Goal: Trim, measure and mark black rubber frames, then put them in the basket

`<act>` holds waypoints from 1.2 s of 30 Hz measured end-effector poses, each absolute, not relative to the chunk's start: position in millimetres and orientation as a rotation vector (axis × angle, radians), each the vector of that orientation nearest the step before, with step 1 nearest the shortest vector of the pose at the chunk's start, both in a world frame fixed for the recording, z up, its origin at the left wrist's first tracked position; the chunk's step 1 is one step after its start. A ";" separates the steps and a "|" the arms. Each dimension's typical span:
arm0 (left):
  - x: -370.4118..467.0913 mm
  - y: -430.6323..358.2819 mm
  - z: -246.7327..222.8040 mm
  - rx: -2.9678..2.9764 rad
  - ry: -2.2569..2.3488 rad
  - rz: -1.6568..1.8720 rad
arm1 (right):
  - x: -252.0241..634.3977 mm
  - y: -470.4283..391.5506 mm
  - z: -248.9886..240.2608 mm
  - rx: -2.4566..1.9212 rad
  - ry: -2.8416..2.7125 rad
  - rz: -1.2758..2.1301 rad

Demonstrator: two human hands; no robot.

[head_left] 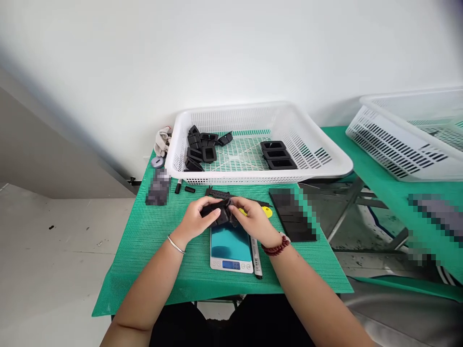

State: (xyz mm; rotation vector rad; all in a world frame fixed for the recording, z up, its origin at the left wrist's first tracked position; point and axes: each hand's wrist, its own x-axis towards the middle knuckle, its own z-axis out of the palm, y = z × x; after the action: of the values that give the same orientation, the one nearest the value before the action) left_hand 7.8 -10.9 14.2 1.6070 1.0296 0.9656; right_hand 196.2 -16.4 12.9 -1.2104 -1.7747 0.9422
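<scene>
My left hand (197, 219) and my right hand (253, 220) both grip a black plastic part (220, 214) above the far end of a small digital scale (231, 246). My left thumb lies across the front of the part, and my right fingers pinch its right end. The scale's blue display appears to show zero. Behind my hands lies a black caliper (219, 193), partly covered. Something yellow (267, 211) shows beside my right hand. A white marker (257, 260) rests along the scale's right side.
A white basket (231, 179) behind holds several black parts at left and a row of black frames (277, 155) at right. A black flat object (294, 217) lies right. Left are a glove (162, 141), tape roll (157, 162) and marker (178, 186). Another basket (390, 156) stands far right.
</scene>
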 end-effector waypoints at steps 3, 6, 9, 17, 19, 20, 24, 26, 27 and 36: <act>7.6 -11.5 14.6 1.616 1.009 0.953 | 191.7 -16.9 9.8 -1.281 -1.716 0.847; 6.2 -11.5 14.7 1.616 1.007 0.959 | 193.9 -16.3 9.5 -1.195 -1.760 0.974; 5.6 -11.4 14.8 1.612 1.015 0.974 | 197.7 -16.0 11.4 -1.099 -1.833 1.068; 8.4 -11.2 13.2 1.571 0.989 0.997 | 185.2 -18.6 8.7 -1.229 -1.635 0.934; 7.6 -10.4 12.2 1.529 0.971 1.048 | 185.8 -17.7 6.7 -1.208 -1.521 1.017; 7.0 -10.1 11.8 1.509 0.968 1.074 | 186.9 -16.9 5.4 -1.202 -1.446 1.059; 4.7 -10.0 11.3 1.481 0.986 1.126 | 192.2 -13.9 0.8 -1.113 -1.250 1.267; 4.5 -10.7 11.9 1.493 0.988 1.122 | 193.8 -13.7 1.5 -1.072 -1.263 1.340; 4.7 -11.0 12.4 1.497 0.985 1.121 | 194.2 -13.9 2.8 -1.066 -1.287 1.355; 6.0 -11.7 11.3 1.465 1.051 1.210 | 198.8 -15.0 11.8 -0.994 -1.378 1.473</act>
State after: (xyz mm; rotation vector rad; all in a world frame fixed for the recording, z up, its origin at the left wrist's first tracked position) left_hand 6.0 -11.7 11.3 1.4650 1.0509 1.2104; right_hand 198.8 -15.0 11.8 -0.9938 -1.3784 1.4729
